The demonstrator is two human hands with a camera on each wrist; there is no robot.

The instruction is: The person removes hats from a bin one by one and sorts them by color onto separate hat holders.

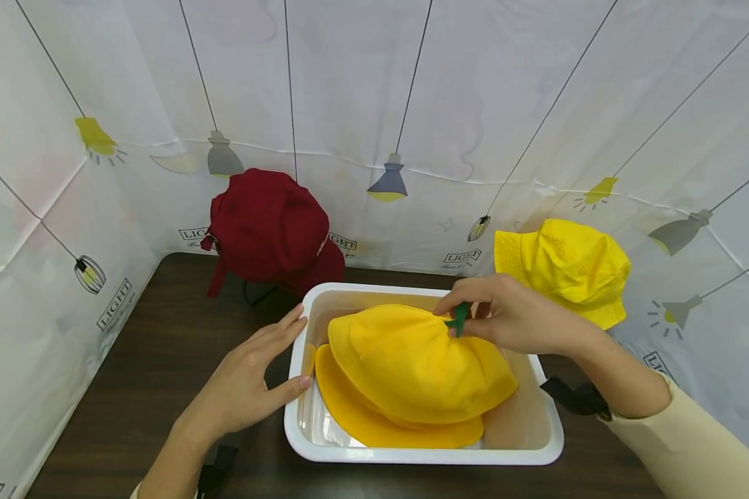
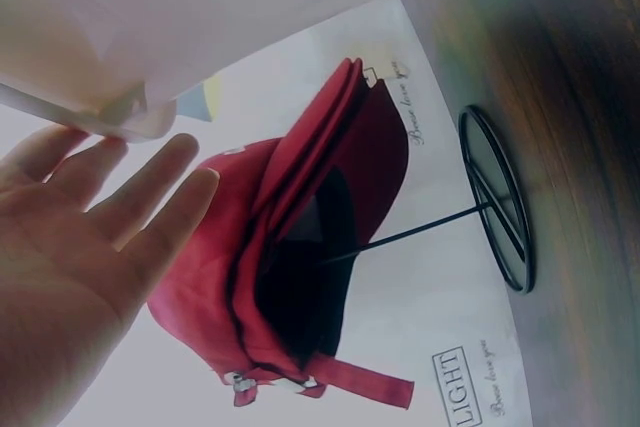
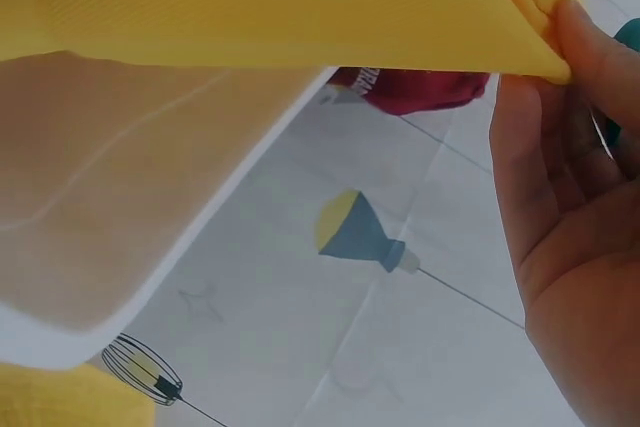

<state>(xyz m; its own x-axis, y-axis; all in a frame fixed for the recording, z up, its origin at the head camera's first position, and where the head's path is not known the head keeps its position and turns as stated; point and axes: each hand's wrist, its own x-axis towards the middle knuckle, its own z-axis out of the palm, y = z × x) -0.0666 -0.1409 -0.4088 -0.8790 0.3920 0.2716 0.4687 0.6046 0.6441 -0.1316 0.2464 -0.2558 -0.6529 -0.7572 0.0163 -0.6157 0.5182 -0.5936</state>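
Note:
My right hand (image 1: 514,315) pinches the crown of a yellow hat (image 1: 412,367) just beside its green stem-like tab (image 1: 459,319). In the right wrist view, thumb and fingers grip the fabric of that hat (image 3: 300,7). Another yellow hat (image 1: 399,431) lies beneath it in the white plastic bin (image 1: 424,455). My left hand (image 1: 243,374) has its fingers spread at the bin's left rim. The left wrist view shows the same hand (image 2: 90,217) with straight fingers by the rim (image 2: 80,119).
Behind the bin on the left, two or more stacked red caps (image 1: 268,229) hang on a black wire stand (image 2: 500,202). A bright yellow bucket hat (image 1: 568,267) stands at the back right. A patterned white curtain (image 1: 349,83) encloses the dark wooden table (image 1: 162,360).

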